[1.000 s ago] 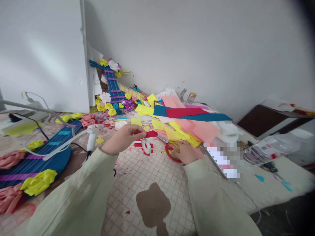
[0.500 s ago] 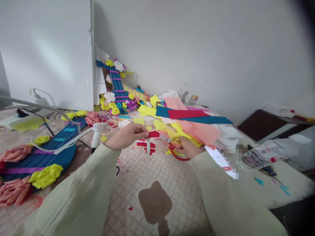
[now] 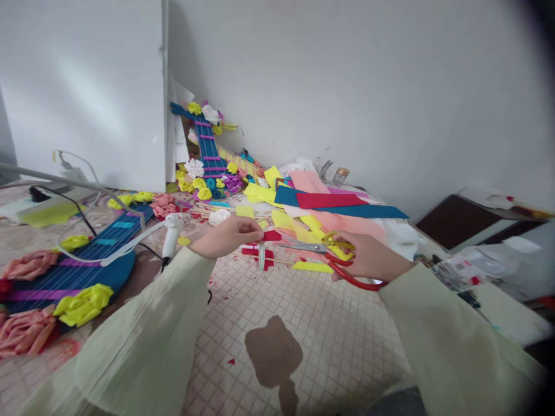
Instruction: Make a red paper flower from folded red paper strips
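Note:
Between its fingertips my left hand (image 3: 232,236) pinches a small piece of red crepe paper (image 3: 272,236). My right hand (image 3: 366,254) is closed round the handles of a pair of scissors (image 3: 321,247), red below and yellow above. Their metal blades point left, with the tips close to the red piece; whether they touch it I cannot tell. Just under the left fingertips stands a small pale roll (image 3: 262,256), perhaps of tape or thread. More red paper pieces (image 3: 249,252) lie around it on the table.
Yellow, pink, blue and red paper strips (image 3: 342,211) are heaped behind the hands. At left are a white glue gun (image 3: 172,234) with its cable and a blue paper guitar (image 3: 108,254) with paper flowers. A plastic bottle (image 3: 481,263) lies at right.
My right hand has moved right and drawn the scissors away from the red piece, so their blades now show in full. The left hand has hardly moved.

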A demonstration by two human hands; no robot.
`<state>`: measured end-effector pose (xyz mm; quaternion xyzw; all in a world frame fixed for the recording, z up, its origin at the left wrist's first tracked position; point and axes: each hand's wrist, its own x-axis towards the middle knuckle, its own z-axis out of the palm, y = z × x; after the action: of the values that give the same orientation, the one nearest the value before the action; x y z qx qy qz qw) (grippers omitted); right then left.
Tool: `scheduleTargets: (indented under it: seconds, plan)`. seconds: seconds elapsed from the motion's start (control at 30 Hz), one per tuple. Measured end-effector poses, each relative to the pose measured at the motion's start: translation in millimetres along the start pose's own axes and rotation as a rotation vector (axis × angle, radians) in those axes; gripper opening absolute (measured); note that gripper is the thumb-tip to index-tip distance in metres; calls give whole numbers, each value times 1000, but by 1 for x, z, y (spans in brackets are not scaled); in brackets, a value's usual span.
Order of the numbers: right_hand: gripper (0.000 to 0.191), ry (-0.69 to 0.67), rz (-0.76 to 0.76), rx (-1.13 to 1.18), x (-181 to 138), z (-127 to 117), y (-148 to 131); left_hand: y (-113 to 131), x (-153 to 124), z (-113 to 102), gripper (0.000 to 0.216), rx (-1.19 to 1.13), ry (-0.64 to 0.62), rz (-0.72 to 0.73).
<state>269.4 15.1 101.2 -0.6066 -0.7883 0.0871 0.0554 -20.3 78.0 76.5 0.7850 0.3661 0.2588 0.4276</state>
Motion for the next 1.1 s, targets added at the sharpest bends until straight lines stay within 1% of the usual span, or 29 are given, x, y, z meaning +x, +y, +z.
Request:
scheduleTargets:
  seconds: [0.07, 0.2, 0.43, 0.6, 0.73, 0.87, 1.1]
  plan:
    - [57, -20, -45, -7, 0, -3, -4, 3, -1, 1, 23, 23, -1, -2]
    - [51, -22, -86, -52, 4, -7, -12, 9, -3, 3, 23, 73, 23, 0]
    - [40, -35, -94, -140, 11, -9, -21, 10, -4, 7, 23, 55, 17, -6]
    - [42, -21, -145, -123, 15, -7, -22, 6, -1, 14, 21, 5, 8, 33]
    - [44, -28, -141, -114, 17, -9, -26, 2, 1, 17, 20, 14, -1, 52]
    - [41, -42, -143, -104, 17, -12, -30, 1, 1, 18, 19, 14, -13, 52]
    - [50, -47, -153, -167, 20, -12, -32, 0, 1, 18, 20, 20, -21, 52]
